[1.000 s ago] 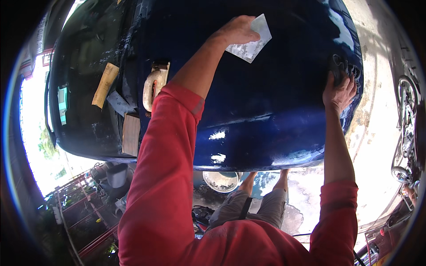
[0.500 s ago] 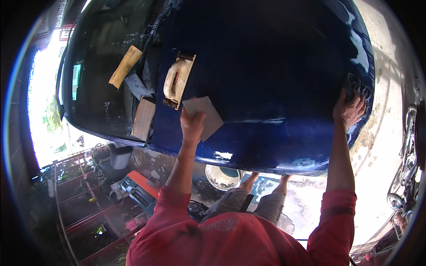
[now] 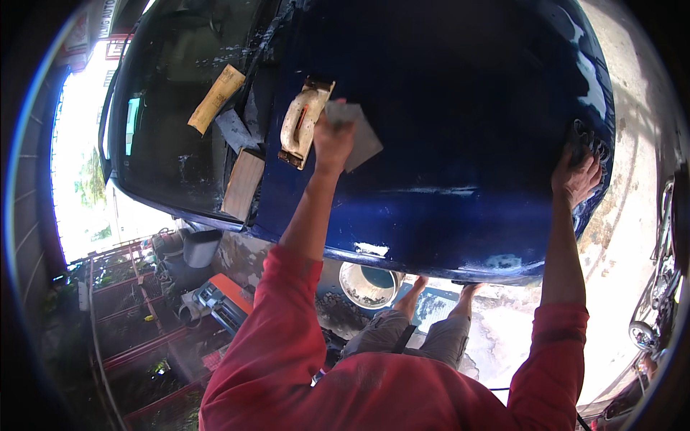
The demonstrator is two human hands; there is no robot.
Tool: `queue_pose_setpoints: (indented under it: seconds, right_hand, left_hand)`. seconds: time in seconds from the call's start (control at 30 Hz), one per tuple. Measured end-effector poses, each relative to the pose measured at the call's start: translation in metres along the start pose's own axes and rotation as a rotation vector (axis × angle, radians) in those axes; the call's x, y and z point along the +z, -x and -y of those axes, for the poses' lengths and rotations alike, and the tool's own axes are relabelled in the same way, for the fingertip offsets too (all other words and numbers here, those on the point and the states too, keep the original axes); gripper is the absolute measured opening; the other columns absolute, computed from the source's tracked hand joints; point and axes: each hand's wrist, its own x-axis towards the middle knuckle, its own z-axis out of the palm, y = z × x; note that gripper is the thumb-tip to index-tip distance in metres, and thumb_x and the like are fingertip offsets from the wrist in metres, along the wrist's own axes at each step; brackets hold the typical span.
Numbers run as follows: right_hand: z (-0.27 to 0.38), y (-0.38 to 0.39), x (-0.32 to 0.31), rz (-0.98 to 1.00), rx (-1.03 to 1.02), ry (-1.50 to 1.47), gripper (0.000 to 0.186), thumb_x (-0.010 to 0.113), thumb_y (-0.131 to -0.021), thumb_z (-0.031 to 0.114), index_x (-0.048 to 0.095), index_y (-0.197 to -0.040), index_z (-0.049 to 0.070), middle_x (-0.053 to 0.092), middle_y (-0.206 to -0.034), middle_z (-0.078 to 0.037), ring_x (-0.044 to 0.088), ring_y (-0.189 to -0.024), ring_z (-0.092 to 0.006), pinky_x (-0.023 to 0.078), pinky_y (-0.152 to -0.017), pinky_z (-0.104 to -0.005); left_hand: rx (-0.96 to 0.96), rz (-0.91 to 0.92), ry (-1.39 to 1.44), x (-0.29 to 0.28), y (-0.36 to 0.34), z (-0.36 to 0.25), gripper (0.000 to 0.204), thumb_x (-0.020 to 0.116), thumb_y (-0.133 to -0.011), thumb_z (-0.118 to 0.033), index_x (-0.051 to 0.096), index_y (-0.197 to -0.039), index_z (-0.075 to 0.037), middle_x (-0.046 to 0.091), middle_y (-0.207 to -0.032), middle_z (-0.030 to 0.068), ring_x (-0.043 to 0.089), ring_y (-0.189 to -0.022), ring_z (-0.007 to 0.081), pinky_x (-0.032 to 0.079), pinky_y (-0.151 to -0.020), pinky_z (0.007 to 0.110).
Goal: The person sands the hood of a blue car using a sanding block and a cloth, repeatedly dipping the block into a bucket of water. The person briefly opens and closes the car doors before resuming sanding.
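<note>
My left hand, slightly blurred, grips a flat grey square sheet over a dark blue car bonnet, just right of a worn cream sanding block with a handle. My right hand is closed on a dark crumpled pad at the bonnet's right edge. Left of the sanding block lie a yellow strip, a grey-blue piece and a wooden block on the lower windscreen and bonnet's seam.
A bucket sits on the ground under the bonnet's near edge, by my bare feet. An orange-and-grey machine, a grey container and red railings are lower left. Bicycles or similar wheeled frames line the right.
My left hand with the sheet came from high on the bonnet down toward me, then rose again beside the sanding block. My right hand stays at the right edge; the view has shifted.
</note>
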Motion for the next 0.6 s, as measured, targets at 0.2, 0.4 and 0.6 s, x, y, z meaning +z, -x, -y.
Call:
queue_pose_setpoints:
  seconds: [0.2,0.4,0.6]
  right_hand:
    - [-0.001,0.000,0.000,-0.001,0.008,-0.001,0.062,0.058,-0.099,0.070,0.054,-0.148,0.032,0.039,-0.171,0.002,0.028,-0.159,-0.0293,0.032,-0.117,-0.0702]
    - [0.000,0.001,-0.003,0.020,0.016,0.017,0.063,0.057,-0.098,0.071,0.054,-0.149,0.033,0.038,-0.171,0.003,0.027,-0.159,-0.0287,0.031,-0.119,-0.0691]
    - [0.001,0.000,-0.002,-0.001,0.036,-0.019,0.065,0.055,-0.098,0.073,0.054,-0.150,0.034,0.038,-0.171,0.003,0.027,-0.160,-0.0284,0.031,-0.120,-0.0682]
  left_hand:
    - [0.151,0.026,-0.255,0.003,-0.019,-0.005,0.055,0.067,-0.080,-0.005,0.068,-0.135,-0.005,0.074,-0.110,0.0094,0.071,-0.101,0.0218,0.056,-0.091,0.035]
    - [0.169,0.116,-0.113,0.005,-0.022,-0.009,0.054,0.065,-0.081,-0.003,0.068,-0.135,-0.008,0.075,-0.111,0.0093,0.072,-0.102,0.0231,0.057,-0.091,0.035]
    - [0.153,0.034,-0.319,0.012,-0.030,-0.008,0.045,0.061,-0.083,0.003,0.069,-0.127,-0.004,0.076,-0.110,0.0125,0.074,-0.098,0.0244,0.059,-0.090,0.037]
